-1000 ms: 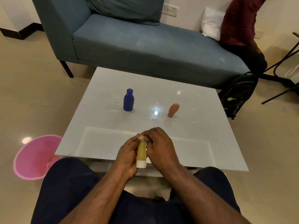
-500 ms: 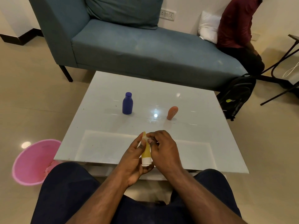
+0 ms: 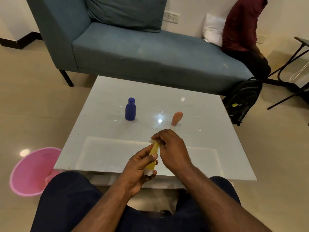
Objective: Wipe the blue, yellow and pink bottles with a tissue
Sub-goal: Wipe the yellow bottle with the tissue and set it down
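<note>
My left hand [image 3: 138, 168] grips the yellow bottle [image 3: 153, 159] by its lower half, white cap end down, above the near edge of the white table [image 3: 107, 101]. My right hand [image 3: 172, 148] pinches a small white tissue [image 3: 152, 141] against the bottle's top end. The blue bottle [image 3: 130, 109] stands upright at the table's middle left. The pink bottle [image 3: 177, 118] stands to its right, leaning slightly. Both are apart from my hands.
A pink bin [image 3: 31, 171] sits on the floor left of the table. A blue sofa [image 3: 142, 52] runs behind it, with a person [image 3: 240, 30] seated at its right end. A black backpack [image 3: 242, 99] leans by the table's far right corner.
The bottle has tilted, its top now leaning to the right. My right hand with the tissue slid up to the bottle's top end, and both hands shifted slightly right.
</note>
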### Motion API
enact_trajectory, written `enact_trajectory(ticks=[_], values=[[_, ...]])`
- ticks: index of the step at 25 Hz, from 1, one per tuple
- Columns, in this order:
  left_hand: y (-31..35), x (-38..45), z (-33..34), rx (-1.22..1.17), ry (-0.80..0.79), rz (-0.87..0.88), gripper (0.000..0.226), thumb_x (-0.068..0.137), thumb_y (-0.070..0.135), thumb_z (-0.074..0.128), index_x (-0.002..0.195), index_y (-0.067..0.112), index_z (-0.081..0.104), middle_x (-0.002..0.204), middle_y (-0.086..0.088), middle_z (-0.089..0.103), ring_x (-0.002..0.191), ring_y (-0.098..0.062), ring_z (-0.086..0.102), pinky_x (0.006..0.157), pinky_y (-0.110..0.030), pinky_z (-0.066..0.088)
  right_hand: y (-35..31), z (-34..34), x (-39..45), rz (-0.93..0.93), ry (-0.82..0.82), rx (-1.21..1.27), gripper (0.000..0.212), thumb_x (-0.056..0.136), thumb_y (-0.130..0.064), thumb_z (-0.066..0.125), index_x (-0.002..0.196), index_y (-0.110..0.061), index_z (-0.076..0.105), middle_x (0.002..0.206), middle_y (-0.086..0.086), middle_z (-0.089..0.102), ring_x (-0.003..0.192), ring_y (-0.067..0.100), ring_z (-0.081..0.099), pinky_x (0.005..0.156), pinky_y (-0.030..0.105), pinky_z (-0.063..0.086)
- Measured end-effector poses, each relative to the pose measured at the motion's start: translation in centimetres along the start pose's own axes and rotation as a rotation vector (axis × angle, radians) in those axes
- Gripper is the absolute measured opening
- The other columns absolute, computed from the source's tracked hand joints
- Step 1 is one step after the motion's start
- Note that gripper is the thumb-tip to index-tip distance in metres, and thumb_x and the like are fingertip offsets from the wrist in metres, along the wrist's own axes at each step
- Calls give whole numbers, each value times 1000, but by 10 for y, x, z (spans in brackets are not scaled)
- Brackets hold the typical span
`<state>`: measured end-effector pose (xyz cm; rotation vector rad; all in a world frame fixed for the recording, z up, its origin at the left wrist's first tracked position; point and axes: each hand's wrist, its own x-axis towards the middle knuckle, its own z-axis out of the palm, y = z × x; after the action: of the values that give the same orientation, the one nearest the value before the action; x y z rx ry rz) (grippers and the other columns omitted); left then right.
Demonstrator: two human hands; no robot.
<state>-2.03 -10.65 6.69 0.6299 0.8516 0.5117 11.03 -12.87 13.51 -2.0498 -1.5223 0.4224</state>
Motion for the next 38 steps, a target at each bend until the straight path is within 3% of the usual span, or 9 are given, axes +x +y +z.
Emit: enact_trajectory(ticks=[4,8,10,12,17,24,30,33,38], values=[[0,0,-1,-25,25,3,27,94,21,67,120,25,73,122,-11,67,104,-29,63,76,-41,55,-1,0,-3,6,39,49,17,92,-10,59,105,-14,69,108,2,67,91,5,53,82,-1,31],[-1,0,0,-65,-10,7,40,83,30,72,122,22,69,126,-12,65,103,-30,62,73,-40,54,8,4,-1,114,38,50,19,94,-10,55,108,-17,67,110,1,66,95,10,58,85,11,41],[0,0,-1,-123,-9,-4,53,75,32,73,126,18,65,126,-13,65,99,-28,63,68,-37,55,10,8,-6,149,86,98,19,95,-10,54,106,-19,67,106,-2,66,88,5,57,79,7,42],[0,2,-3,-160,-5,-17,55,76,33,75,126,12,63,119,-12,68,94,-25,64,64,-35,54,5,10,-10,132,156,180,19,94,-10,54,103,-21,67,99,-9,63,84,0,57,71,2,42],[-2,6,-5,-252,-5,-89,54,89,37,62,132,5,59,113,-16,70,93,-28,62,57,-35,51,6,19,-12,26,175,166,19,92,-6,56,102,-18,68,97,-10,61,85,1,57,78,7,45],[4,5,-7,-429,-3,-150,47,100,45,49,130,11,62,107,-16,75,90,-28,75,82,-48,56,10,35,-43,54,44,212,20,91,-8,58,98,-23,69,96,-13,63,93,-2,56,79,9,45],[3,8,-9,-404,26,-168,43,103,34,48,142,16,55,125,-17,70,98,-28,68,73,-41,56,15,23,-21,143,60,207,22,93,-11,56,105,-23,69,101,-12,64,89,-1,57,76,3,42],[0,8,-10,-412,78,-105,40,106,16,42,142,30,53,135,-16,63,107,-33,67,80,-48,56,14,32,-28,94,-55,91,22,94,-14,56,111,-20,68,109,-6,63,98,6,56,86,12,42],[2,11,-7,-379,194,-64,44,107,6,41,149,17,44,140,-21,54,104,-36,66,71,-47,60,20,20,-36,175,-49,162,19,93,-15,57,104,-26,69,101,-13,62,91,2,57,78,9,42]])
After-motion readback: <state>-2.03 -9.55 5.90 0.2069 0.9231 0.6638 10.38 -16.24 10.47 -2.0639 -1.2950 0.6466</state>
